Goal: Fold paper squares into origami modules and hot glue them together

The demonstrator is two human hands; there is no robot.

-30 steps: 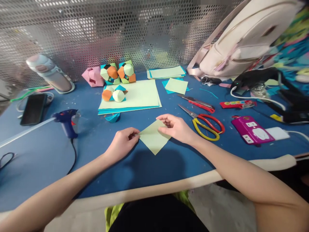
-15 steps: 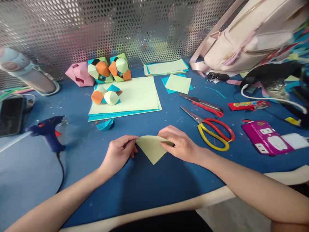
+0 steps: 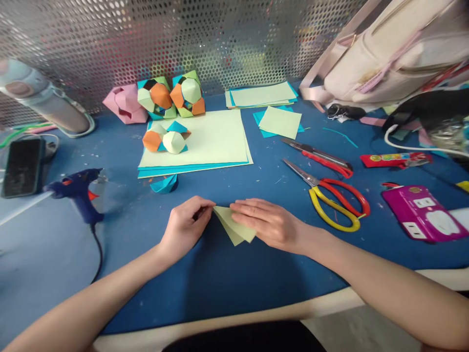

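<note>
A small pale-green square of paper, folded over with two corners pointing toward me, is between my hands above the blue mat. My left hand is closed, pinching its left corner between thumb and fingertips. My right hand is on its right part, fingers together and stretched across the top; the thumb is hidden beneath. Just beyond my left hand is a folded blue paper piece. Scissors with red and yellow handles lie to the right of my right hand.
At the left are a glue gun, a phone and a bottle. Farther back are paper sheets, folded paper balls and paper squares. A utility knife, purple power block and backpack are right.
The paper has turned from one downward-pointing triangle to two offset corners. My right fingers have straightened and moved over it; the left still pinches its corner. The view has shifted slightly.
</note>
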